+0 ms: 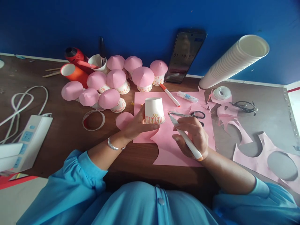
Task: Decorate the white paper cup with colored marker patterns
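Note:
My left hand (140, 123) grips a white paper cup (153, 107) turned upside down, with orange and red flowers drawn around its rim. In my right hand (193, 137) is a white marker (185, 136) with an orange end, its tip a little to the right of the cup and apart from it. Under both hands lies a sheet of pink paper (173, 153). On the sheet are scissors (198, 114), an orange-capped marker (170, 94) and a small clear glue bottle (187, 96). A pink paper disc (124, 120) sits left of my left hand.
Several cups with pink cone roofs (116, 78) stand at back left. A phone (186, 56) and a tall cup stack (234, 61) lean against the blue wall. Pink scraps (264, 153) lie right; a power strip (35, 140) and a tape roll (93, 120) lie left.

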`<state>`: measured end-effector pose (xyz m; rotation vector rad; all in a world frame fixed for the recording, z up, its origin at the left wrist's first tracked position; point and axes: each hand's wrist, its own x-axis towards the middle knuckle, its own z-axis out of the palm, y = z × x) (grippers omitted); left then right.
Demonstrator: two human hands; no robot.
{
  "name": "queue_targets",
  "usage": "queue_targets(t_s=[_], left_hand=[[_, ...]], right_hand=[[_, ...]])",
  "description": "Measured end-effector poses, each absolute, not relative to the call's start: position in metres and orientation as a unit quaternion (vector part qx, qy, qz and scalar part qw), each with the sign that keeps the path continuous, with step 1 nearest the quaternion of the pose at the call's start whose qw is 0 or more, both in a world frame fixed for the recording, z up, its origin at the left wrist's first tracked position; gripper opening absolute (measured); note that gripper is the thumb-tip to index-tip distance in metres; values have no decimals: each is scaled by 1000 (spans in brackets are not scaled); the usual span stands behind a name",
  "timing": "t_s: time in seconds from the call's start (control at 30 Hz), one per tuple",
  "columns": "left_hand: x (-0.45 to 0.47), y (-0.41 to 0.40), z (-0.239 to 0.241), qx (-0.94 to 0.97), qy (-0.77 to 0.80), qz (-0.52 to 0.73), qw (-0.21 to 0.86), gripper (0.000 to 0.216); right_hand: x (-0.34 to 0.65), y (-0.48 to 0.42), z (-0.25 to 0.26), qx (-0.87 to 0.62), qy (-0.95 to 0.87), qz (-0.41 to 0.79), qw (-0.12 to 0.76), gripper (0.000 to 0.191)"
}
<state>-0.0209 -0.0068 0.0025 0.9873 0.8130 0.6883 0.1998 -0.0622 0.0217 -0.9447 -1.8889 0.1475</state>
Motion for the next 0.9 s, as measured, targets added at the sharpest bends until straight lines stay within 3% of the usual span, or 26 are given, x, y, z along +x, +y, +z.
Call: queue_targets(t_s=[0.47, 0.73, 0.9], left_hand=[[-19, -4, 4, 410, 295, 330, 798, 67], [-18, -4, -1, 429, 301, 304, 796, 94], [-17, -4, 1, 429, 311, 313, 788, 80]], right_hand=[[196, -60, 21, -339, -782, 78, 517, 29], [194, -66, 22, -348, -791, 81, 497, 25], [195, -65, 24, -340, -797, 80, 493, 23]])
